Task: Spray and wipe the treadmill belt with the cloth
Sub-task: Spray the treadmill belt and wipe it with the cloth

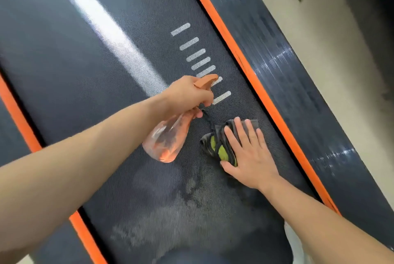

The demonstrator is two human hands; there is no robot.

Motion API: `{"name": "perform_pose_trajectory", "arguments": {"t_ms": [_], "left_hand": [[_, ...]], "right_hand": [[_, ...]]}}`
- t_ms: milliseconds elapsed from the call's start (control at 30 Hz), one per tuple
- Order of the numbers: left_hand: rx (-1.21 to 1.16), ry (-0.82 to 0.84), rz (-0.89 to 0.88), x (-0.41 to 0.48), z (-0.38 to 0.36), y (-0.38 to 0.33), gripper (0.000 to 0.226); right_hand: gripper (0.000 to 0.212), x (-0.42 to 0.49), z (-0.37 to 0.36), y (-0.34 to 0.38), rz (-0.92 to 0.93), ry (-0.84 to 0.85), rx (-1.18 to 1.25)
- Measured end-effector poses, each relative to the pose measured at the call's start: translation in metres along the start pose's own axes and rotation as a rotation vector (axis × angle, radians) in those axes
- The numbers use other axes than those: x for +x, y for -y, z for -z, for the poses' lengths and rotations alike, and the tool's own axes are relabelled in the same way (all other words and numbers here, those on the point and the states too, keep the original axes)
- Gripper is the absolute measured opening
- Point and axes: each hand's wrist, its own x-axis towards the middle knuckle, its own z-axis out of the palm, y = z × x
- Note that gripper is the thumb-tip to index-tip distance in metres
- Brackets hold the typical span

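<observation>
The right hand [248, 153] lies flat, fingers straight, pressing the grey-and-green cloth [221, 146] onto the treadmill belt [128, 157]. At its ten o'clock the left hand [189, 93] grips the neck of the orange spray bottle [168, 138], held above the belt. Damp patches [191, 191] show at the cloth's seven o'clock; white stripes [196, 55] at twelve.

No word, number or brand name can be read anywhere in the view. The only printed marks are the pale bars [196, 55] on the treadmill belt [64, 61], a row of short slanted dashes running one after another beside the orange edge strip [242, 61], and they carry no lettering. The clear orange-tinted spray bottle [168, 142] shows no legible label.
</observation>
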Motion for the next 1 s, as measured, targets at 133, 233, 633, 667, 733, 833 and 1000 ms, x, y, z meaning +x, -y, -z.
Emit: {"name": "perform_pose_trajectory", "arguments": {"t_ms": [133,233,633,667,733,833,1000], "left_hand": [[0.000,0.028,0.003,0.000,-0.006,-0.006,0.042],[-0.014,0.034,0.000,0.000,-0.011,0.001,0.037],[-0.140,-0.244,-0.015,-0.009,-0.016,0.040,0.020],[-0.118,-0.268,-0.018,-0.012,-0.018,0.041,0.019],[-0.087,-0.309,-0.014,-0.022,-0.022,0.042,0.018],[-0.082,-0.285,-0.026,-0.043,-0.026,0.039,0.021],[-0.178,-0.251,-0.007,-0.069,-0.032,0.050,0.030]], "right_hand": [[0.093,-0.001,0.007,-0.005,0.030,0.088,-0.007],[0.092,0.000,0.006,0.000,0.009,0.063,0.026],[0.093,0.116,0.054,0.008,0.040,-0.207,0.018],[0.092,0.129,0.061,0.011,0.021,-0.220,0.029],[0.090,0.131,0.060,0.019,-0.008,-0.256,0.068],[0.089,0.078,0.028,0.023,-0.039,-0.298,0.099],[0.092,-0.045,-0.038,0.007,-0.050,-0.166,0.050]]}}
